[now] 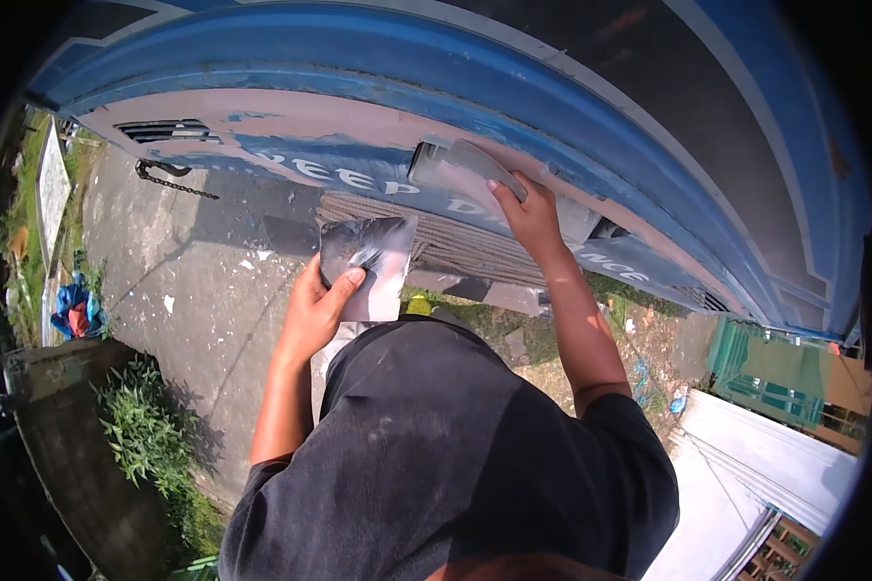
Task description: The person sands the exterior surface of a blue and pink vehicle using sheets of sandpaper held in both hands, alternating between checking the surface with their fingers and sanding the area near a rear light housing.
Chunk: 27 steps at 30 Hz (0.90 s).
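Observation:
My left hand (312,312) holds a flat, square plate (389,290) by its lower left corner, thumb on top. Pale pinkish paste and dark grey smears cover the plate's face. My right hand (533,215) reaches forward, closed around the edge of a thin grey spreader (477,163). That spreader lies at the blue vehicle panel (334,160), over a pale patch beside a dark rectangular recess (419,162). Whether its blade presses on the panel I cannot tell. Pale pink filler (344,114) coats much of the panel around white lettering.
A ribbed step (455,240) juts out below the panel. From the panel's left end hangs a chain (179,184). Leafy plants (145,421) grow at the left, beyond concrete ground (218,320). A white sheet-like surface (736,465) and green fencing (765,363) stand at the right.

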Each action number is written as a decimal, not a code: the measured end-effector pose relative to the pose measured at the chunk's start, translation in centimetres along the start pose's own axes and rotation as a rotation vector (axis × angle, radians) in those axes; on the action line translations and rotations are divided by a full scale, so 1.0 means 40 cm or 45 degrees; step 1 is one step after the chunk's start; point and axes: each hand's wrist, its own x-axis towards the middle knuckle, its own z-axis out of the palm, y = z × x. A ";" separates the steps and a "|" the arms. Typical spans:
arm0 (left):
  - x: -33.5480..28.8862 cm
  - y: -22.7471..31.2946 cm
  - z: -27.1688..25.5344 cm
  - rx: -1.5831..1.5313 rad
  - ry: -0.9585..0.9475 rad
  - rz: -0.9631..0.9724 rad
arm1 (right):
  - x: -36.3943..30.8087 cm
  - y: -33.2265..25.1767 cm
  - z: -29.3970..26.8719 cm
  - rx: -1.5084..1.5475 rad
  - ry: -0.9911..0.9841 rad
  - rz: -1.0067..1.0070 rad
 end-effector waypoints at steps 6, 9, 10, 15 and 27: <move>-0.026 -0.003 0.000 0.005 0.042 -0.008 | -0.003 -0.011 0.021 -0.155 -0.023 0.062; -0.022 -0.010 0.002 -0.059 0.061 0.023 | 0.002 0.008 0.009 -0.063 0.037 -0.009; -0.028 -0.012 0.004 -0.078 0.068 0.018 | 0.021 0.004 0.010 -0.089 -0.025 0.062; -0.057 -0.005 -0.003 0.003 0.003 -0.049 | -0.017 0.013 0.007 -0.220 -0.040 0.069; -0.104 -0.035 -0.023 -0.079 0.044 -0.104 | -0.095 -0.042 -0.058 -0.190 -0.222 0.321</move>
